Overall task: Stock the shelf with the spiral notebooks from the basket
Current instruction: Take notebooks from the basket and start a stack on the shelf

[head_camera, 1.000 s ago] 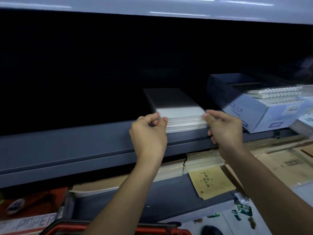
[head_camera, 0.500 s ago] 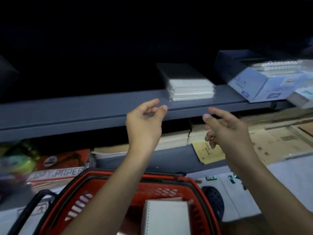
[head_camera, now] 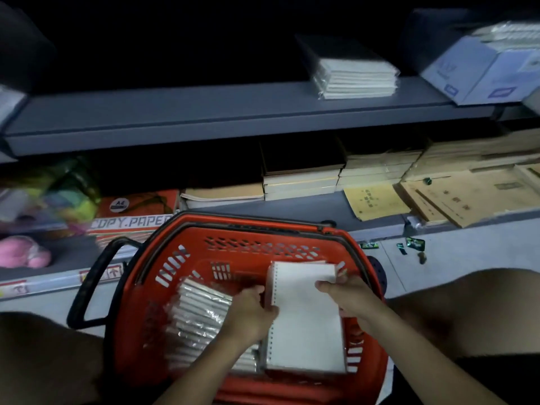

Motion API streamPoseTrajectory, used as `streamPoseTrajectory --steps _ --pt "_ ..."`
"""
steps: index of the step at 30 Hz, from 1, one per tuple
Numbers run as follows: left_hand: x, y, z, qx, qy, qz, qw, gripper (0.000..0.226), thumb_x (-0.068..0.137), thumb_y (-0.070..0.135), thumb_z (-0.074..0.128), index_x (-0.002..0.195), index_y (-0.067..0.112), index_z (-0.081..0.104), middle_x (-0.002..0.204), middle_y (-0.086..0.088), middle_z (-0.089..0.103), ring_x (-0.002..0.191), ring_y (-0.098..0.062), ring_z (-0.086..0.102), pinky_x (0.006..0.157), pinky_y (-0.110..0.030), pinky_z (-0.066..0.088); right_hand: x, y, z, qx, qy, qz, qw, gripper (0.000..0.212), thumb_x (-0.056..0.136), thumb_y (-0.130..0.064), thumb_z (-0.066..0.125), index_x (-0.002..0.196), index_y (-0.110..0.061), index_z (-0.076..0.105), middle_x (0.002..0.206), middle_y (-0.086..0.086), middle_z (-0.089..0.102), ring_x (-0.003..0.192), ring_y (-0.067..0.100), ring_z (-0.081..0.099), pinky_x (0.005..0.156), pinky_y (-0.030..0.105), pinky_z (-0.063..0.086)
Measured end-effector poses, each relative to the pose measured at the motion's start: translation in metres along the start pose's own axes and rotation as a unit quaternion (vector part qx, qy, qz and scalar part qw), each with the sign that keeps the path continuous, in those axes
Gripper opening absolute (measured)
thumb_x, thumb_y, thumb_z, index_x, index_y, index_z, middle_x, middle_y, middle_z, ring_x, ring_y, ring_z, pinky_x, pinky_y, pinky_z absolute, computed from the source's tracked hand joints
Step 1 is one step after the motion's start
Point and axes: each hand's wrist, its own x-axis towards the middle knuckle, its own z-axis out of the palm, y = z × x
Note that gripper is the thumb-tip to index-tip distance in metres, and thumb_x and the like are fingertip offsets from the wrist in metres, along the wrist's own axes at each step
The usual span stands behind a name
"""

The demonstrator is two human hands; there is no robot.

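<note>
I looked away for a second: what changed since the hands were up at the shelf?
Both hands let go of the shelved stack and dropped into the basket. The left hand and right hand now grip a spiral notebook. The stack stayed put.

Two hands, left and right, grip a white spiral notebook inside a red basket below a grey shelf.

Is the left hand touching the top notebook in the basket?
Touching. The head view shows the left hand with its thumb lying over the spiral edge of the white notebook in the red basket, no gap between them.
</note>
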Motion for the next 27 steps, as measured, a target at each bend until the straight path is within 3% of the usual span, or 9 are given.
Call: streamPoseTrajectory --steps 2,5,9,12,15,20,23,25,27 --pt "0.004 -0.013 0.005 0.087 -0.047 -0.01 0.995 0.045 0.072 0.02 0.067 0.114 0.005 0.066 0.109 -0.005 0.075 0.102 -0.018 0.072 0.088 -0.031 0.056 0.008 0.01 0.008 -0.035 0.024 -0.018 0.999 0.016 0.087 -0.025 0.073 0.101 -0.017 0.071 0.089 -0.001 0.069 0.079 0.014 0.063 0.078 0.029 0.048" --pt "0.011 -0.011 0.002 0.099 -0.079 -0.036 0.991 0.057 0.077 0.023 0.069 0.129 0.003 0.056 0.119 -0.011 0.072 0.111 -0.023 0.068 0.095 -0.033 0.053 0.011 0.018 0.016 -0.101 0.047 -0.028 0.993 0.024 0.085 -0.029 0.072 0.1 -0.011 0.076 0.098 0.005 0.075 0.096 0.024 0.068 0.087 0.033 0.053" --pt "0.013 -0.014 0.002 0.063 -0.096 -0.043 0.993 0.062 0.07 0.028 0.063 0.13 0.012 0.058 0.112 -0.003 0.075 0.104 -0.019 0.07 0.093 -0.033 0.055 0.014 0.025 0.02 -0.133 0.084 -0.031 0.987 0.034 0.08 -0.028 0.07 0.107 -0.008 0.07 0.097 0.006 0.074 0.089 0.024 0.07 0.079 0.031 0.055" --pt "0.011 -0.015 0.005 -0.012 -0.053 -0.072 0.996 0.04 0.079 0.008 0.061 0.118 0.013 0.065 0.101 -0.002 0.075 0.095 -0.02 0.071 0.089 -0.033 0.057 0.012 0.022 0.019 -0.09 0.113 -0.05 0.988 0.013 0.083 -0.015 0.07 0.096 -0.011 0.069 0.081 0.001 0.071 0.069 0.014 0.065 0.055 0.019 0.044" --pt "0.006 -0.012 0.006 -0.078 -0.029 -0.072 0.994 0.027 0.08 0.0 0.058 0.094 0.019 0.07 0.082 0.004 0.071 0.077 -0.016 0.069 0.072 -0.025 0.056 0.008 0.018 0.016 -0.019 0.112 -0.073 0.991 0.002 0.087 -0.015 0.071 0.085 -0.016 0.069 0.077 -0.003 0.069 0.068 0.008 0.062 0.056 0.018 0.042" --pt "-0.004 0.0 -0.003 -0.162 -0.01 -0.002 0.987 0.03 0.084 0.004 0.068 0.101 0.027 0.077 0.094 -0.006 0.075 0.079 -0.014 0.07 0.069 -0.019 0.055 -0.008 -0.009 0.001 0.109 0.094 -0.088 0.986 0.043 0.09 -0.025 0.071 0.06 -0.016 0.042 0.063 -0.003 0.046 0.066 0.016 0.045 0.06 0.028 0.034" --pt "-0.007 0.015 -0.017 -0.232 -0.022 0.04 0.972 0.038 0.091 0.0 0.063 0.119 0.025 0.072 0.1 -0.007 0.076 0.082 -0.015 0.07 0.072 -0.027 0.058 -0.026 -0.033 -0.014 0.147 0.088 -0.149 0.974 0.03 0.089 -0.034 0.071 0.07 -0.012 0.062 0.07 0.007 0.061 0.075 0.026 0.058 0.071 0.032 0.047" --pt "-0.011 0.026 -0.033 -0.228 -0.057 0.054 0.97 0.029 0.095 0.009 0.062 0.119 0.024 0.07 0.102 -0.011 0.076 0.079 -0.016 0.067 0.069 -0.027 0.055 -0.038 -0.046 -0.024 0.193 0.074 -0.182 0.961 0.047 0.082 -0.046 0.075 0.094 -0.002 0.064 0.102 0.026 0.065 0.092 0.045 0.063 0.091 0.051 0.054" --pt "-0.016 0.039 -0.049 -0.207 -0.128 0.073 0.967 0.021 0.098 0.018 0.059 0.111 0.01 0.072 0.104 -0.02 0.074 0.083 -0.022 0.068 0.074 -0.03 0.054 -0.045 -0.056 -0.036 0.294 0.054 -0.198 0.933 0.041 0.085 -0.035 0.075 0.103 0.001 0.068 0.109 0.026 0.069 0.1 0.042 0.068 0.094 0.053 0.054"
